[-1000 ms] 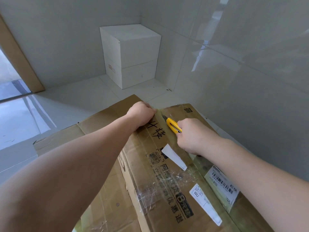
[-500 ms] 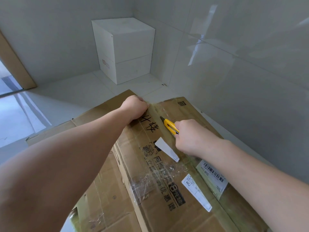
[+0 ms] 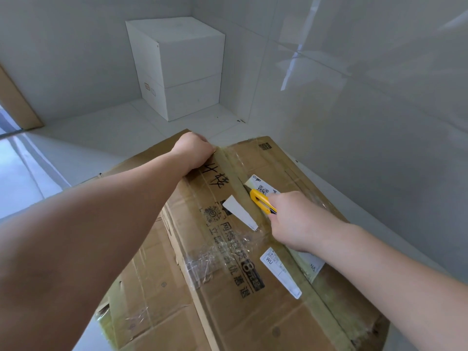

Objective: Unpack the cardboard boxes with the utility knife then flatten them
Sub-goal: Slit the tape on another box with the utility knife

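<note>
Cardboard box: brown, large, lying on the pale tiled floor beside the right-hand wall; top flaps closed and sealed along the centre seam with tan packing tape. Contents not visible. Crumpled clear tape on the near-left part of the lid.

Markings: handwritten black characters near the far edge; a printed round seal and a column of black Chinese print, including a large "8", running down the lid. White label reading "WU" by the seam; a second white label with a QR code at the blade; a blank white slip left of the seam. Finer text is too small to read.

Utility knife: yellow body, tip set on the taped seam, mid-lid.

Right hand: fingers wrapped round the knife handle in a closed grip.

Left hand: curled in a fist over the far edge of the lid, gripping it beside the seam.

White box: two-tiered, closed, in the far corner; small stickers on its left face, unreadable.
</note>
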`<act>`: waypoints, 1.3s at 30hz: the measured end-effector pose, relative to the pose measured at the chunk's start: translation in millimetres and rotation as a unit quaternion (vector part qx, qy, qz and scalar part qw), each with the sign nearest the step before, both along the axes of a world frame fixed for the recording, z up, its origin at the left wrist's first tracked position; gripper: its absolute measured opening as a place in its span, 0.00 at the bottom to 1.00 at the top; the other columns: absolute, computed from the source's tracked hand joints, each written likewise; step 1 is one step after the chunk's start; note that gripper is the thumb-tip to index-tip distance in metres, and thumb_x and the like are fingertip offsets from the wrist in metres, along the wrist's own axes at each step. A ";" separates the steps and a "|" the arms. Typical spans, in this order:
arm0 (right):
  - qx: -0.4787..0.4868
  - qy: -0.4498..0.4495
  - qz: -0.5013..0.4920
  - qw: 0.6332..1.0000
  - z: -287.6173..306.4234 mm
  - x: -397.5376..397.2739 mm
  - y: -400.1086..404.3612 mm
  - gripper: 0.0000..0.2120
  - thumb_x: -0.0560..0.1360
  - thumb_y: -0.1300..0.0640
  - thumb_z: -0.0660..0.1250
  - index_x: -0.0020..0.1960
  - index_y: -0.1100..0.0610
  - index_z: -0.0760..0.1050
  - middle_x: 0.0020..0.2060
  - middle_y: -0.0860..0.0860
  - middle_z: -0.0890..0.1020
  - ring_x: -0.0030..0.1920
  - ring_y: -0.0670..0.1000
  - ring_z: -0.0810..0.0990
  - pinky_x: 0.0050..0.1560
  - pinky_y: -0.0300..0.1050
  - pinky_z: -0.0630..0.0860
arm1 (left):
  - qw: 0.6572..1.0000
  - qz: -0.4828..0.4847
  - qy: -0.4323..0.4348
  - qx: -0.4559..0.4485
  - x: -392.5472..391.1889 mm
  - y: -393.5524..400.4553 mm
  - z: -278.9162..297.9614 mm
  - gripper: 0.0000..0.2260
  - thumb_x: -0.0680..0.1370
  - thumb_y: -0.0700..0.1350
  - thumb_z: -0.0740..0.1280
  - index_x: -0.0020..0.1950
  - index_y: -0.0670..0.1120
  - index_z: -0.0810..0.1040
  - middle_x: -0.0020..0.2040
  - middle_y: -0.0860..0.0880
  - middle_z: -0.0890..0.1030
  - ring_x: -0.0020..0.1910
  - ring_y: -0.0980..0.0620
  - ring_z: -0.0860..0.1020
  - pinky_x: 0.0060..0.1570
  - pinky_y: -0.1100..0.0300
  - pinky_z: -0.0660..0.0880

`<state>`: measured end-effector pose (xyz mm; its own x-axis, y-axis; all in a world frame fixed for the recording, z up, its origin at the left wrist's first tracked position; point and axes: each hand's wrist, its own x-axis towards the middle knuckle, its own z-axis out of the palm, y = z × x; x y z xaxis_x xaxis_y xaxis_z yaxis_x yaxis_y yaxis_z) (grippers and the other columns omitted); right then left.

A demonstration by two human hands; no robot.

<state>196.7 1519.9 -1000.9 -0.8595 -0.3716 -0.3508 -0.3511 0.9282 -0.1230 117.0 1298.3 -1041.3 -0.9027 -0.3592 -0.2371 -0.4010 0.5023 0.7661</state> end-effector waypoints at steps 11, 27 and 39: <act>0.019 -0.024 0.011 0.999 -1.0 21.9 19.1 0.06 0.77 0.63 0.60 0.43 0.57 0.65 0.34 0.52 0.69 0.27 0.49 0.66 0.25 0.42 0.60 | 0.990 -0.023 0.018 -0.135 -4.9 2.7 -7.7 0.07 0.77 0.45 0.64 0.49 0.43 0.78 0.47 0.46 0.77 0.46 0.46 0.75 0.38 0.58 0.71; 0.016 -0.010 0.003 1.000 -0.9 32.0 18.0 0.12 0.79 0.61 0.61 0.39 0.55 0.61 0.32 0.51 0.67 0.27 0.48 0.66 0.24 0.40 0.57 | 0.821 -0.464 0.190 -0.273 37.4 38.1 -15.3 0.13 0.71 0.33 0.64 0.47 0.47 0.83 0.49 0.53 0.79 0.49 0.50 0.76 0.47 0.51 0.75; 0.071 -0.030 0.003 0.997 7.0 80.1 61.5 0.02 0.78 0.61 0.58 0.49 0.56 0.66 0.33 0.50 0.68 0.29 0.46 0.66 0.24 0.40 0.58 | 0.821 -0.440 0.176 -0.319 36.1 39.2 -22.0 0.12 0.72 0.36 0.66 0.50 0.49 0.83 0.50 0.54 0.79 0.50 0.49 0.76 0.46 0.53 0.75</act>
<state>276.9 1581.4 -993.9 -0.8336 -0.3194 -0.4505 -0.3525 0.9358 -0.0113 153.1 1337.5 -1063.3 -0.8518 0.5182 0.0769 0.5211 0.8230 0.2260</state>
